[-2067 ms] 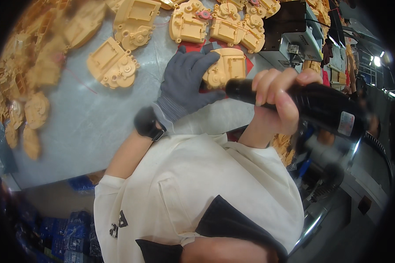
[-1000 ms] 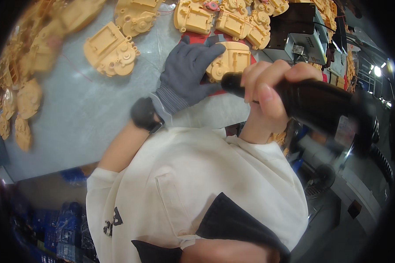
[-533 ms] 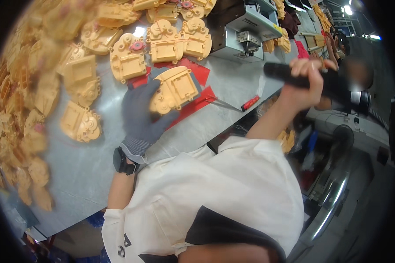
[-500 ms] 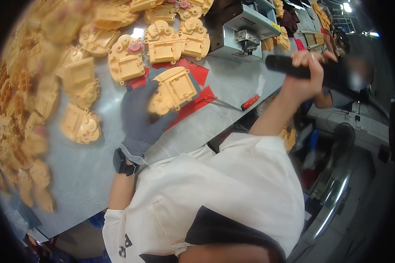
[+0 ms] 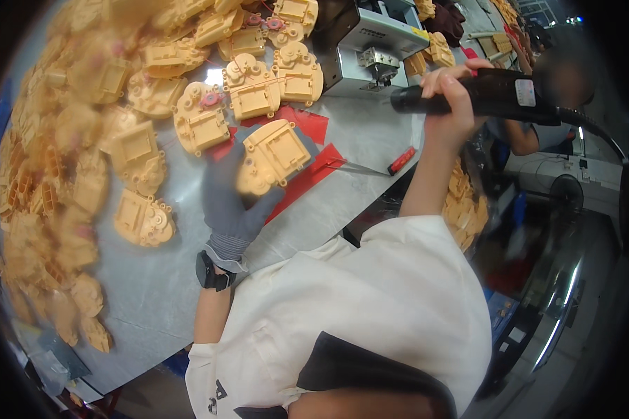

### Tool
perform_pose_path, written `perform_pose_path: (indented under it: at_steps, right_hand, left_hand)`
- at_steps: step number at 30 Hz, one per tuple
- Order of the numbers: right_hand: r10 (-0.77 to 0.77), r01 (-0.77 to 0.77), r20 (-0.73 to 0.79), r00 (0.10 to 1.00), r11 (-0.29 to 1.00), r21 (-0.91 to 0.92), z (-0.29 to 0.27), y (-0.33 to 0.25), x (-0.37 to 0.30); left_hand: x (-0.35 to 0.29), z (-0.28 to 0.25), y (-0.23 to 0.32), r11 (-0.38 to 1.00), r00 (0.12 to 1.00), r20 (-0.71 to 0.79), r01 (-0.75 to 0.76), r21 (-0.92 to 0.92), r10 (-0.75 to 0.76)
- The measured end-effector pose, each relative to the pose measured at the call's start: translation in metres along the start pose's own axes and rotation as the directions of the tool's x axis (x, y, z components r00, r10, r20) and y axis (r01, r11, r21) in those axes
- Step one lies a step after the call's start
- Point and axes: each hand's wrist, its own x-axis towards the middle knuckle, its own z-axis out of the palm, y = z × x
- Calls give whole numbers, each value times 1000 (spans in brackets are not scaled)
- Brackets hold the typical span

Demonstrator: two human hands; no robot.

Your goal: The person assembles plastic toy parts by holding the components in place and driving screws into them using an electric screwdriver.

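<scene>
The yellow housing (image 5: 276, 157) lies over a red sheet (image 5: 306, 185) on the bench (image 5: 168, 293), recess facing up. The left hand (image 5: 230, 192), gloved, has its grip clamped on the housing's eight-o'clock end. Between two and three o'clock, well apart, the right hand (image 5: 451, 91) is wrapped around a black corded tool (image 5: 493, 96). The step in hand looks like steadying the housing with the tool held clear; bringing them together would call for a firm left grip. Other housings (image 5: 201, 119) sit at ten o'clock.
</scene>
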Motion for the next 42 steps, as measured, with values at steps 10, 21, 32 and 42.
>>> perform_pose_path:
  at_steps: [10, 21, 32, 42]
  right_hand:
    - [-131, 113, -150, 980, 986, -121, 5, 50, 14]
    - [-438, 466, -311, 844, 885, 17, 1, -25, 31]
    - [-147, 151, -201, 969, 988, 6, -6, 34, 30]
    - [46, -49, 40, 998, 997, 65, 5, -6, -9]
  left_hand:
    - [-6, 4, -5, 999, 997, -70, 23, -32, -25]
    - [-9, 9, -7, 996, 994, -77, 79, -44, -82]
    - [-9, 13, -7, 995, 993, -100, 59, -85, -68]
    - [-8, 10, -12, 994, 995, -100, 7, -111, -18]
